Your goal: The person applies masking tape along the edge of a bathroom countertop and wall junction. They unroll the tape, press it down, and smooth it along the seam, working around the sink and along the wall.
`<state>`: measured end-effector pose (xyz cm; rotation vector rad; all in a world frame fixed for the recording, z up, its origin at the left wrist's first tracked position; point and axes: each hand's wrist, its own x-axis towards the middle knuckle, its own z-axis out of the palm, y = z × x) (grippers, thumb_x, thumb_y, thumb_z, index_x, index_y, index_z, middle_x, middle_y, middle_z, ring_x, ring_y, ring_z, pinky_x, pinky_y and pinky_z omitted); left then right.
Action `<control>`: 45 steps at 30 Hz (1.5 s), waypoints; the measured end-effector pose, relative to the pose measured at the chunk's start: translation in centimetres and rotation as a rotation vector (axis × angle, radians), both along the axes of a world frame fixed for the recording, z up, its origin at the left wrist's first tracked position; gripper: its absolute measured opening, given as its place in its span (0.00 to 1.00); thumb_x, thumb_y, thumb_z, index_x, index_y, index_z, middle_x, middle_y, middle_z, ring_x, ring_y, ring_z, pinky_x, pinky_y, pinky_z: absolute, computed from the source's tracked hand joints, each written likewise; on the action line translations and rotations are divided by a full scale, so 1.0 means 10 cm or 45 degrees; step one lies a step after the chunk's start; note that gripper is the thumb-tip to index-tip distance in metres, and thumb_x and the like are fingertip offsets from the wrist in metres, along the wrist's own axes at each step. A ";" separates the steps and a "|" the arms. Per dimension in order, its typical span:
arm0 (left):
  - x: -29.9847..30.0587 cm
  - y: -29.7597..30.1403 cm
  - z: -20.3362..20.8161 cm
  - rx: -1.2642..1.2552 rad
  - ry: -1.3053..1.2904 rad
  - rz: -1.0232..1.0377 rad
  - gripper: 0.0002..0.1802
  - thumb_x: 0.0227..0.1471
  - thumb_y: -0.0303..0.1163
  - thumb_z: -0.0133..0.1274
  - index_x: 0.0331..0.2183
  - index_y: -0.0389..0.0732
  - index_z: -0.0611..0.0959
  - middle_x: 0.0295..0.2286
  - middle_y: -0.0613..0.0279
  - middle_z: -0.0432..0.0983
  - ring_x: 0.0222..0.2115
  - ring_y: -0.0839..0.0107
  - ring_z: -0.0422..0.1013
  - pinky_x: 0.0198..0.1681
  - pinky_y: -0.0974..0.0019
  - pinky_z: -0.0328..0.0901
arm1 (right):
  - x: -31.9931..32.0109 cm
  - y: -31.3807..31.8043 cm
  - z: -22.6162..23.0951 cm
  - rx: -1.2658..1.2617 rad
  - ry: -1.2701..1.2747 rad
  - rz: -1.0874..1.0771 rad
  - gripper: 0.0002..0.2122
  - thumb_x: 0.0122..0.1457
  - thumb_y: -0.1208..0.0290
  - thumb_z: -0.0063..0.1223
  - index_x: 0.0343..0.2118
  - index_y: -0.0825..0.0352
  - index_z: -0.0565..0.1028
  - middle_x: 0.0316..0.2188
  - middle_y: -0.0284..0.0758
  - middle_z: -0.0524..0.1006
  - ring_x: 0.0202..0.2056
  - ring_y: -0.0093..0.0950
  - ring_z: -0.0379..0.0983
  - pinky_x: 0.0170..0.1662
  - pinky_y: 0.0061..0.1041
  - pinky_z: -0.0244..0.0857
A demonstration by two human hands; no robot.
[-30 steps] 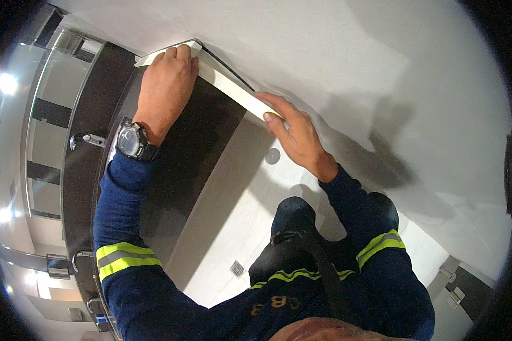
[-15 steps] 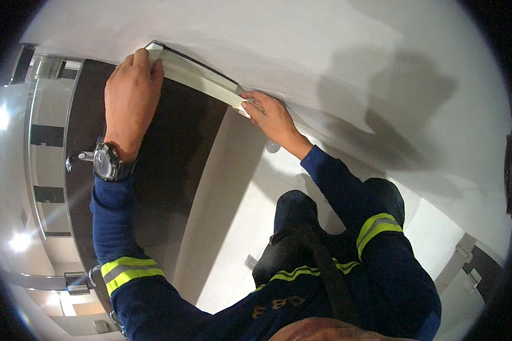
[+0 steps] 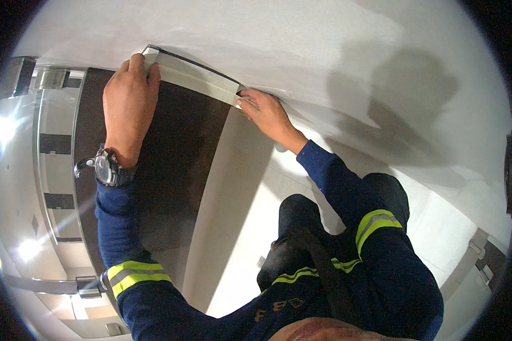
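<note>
A long, narrow, pale panel (image 3: 196, 81) with a thin dark top edge lies along the white wall, over the end of a dark brown surface. I cannot make out exactly what it is. My left hand (image 3: 131, 102) is closed on its left end, fingers over the corner. At the other end, my right hand (image 3: 269, 116) pinches the panel's right tip between thumb and fingers, close to the wall. A black watch (image 3: 105, 167) is on my left wrist.
The dark brown surface (image 3: 176, 153) runs below my left hand. A white wall (image 3: 301, 45) bearing my shadow fills the far side. Pale floor tiles (image 3: 239, 244) lie under my legs. Glass with metal fittings (image 3: 53, 78) stands at left, near bright lamps.
Both hands remain on the panel, which has hardly moved. My right hand has shifted slightly left and its fingers sit closer round the tip. The whole view has tilted a little.
</note>
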<state>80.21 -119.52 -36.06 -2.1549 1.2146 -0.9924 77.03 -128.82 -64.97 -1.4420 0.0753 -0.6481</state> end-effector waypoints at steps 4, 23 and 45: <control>0.07 0.02 -0.01 0.003 -0.019 -0.004 0.14 0.65 0.38 0.53 0.38 0.35 0.78 0.32 0.44 0.80 0.34 0.45 0.78 0.38 0.48 0.72 | 0.10 0.00 -0.04 -0.048 0.010 0.015 0.21 0.69 0.58 0.53 0.54 0.73 0.75 0.35 0.41 0.82 0.30 0.26 0.78 0.39 0.29 0.72; -0.26 0.41 -0.63 0.356 0.025 0.063 0.52 0.59 0.57 0.55 0.70 0.33 0.56 0.71 0.48 0.45 0.73 0.54 0.40 0.75 0.50 0.39 | -0.04 -0.06 0.04 -0.043 -0.003 0.017 0.21 0.67 0.58 0.53 0.54 0.71 0.76 0.33 0.41 0.83 0.35 0.32 0.80 0.44 0.34 0.72; -0.22 0.20 -1.28 0.694 0.213 0.084 0.60 0.49 0.52 0.67 0.71 0.38 0.53 0.72 0.50 0.43 0.73 0.52 0.39 0.75 0.48 0.38 | 0.16 -0.12 -0.09 0.016 -0.106 0.106 0.16 0.69 0.62 0.50 0.45 0.73 0.76 0.38 0.42 0.81 0.39 0.31 0.76 0.47 0.35 0.69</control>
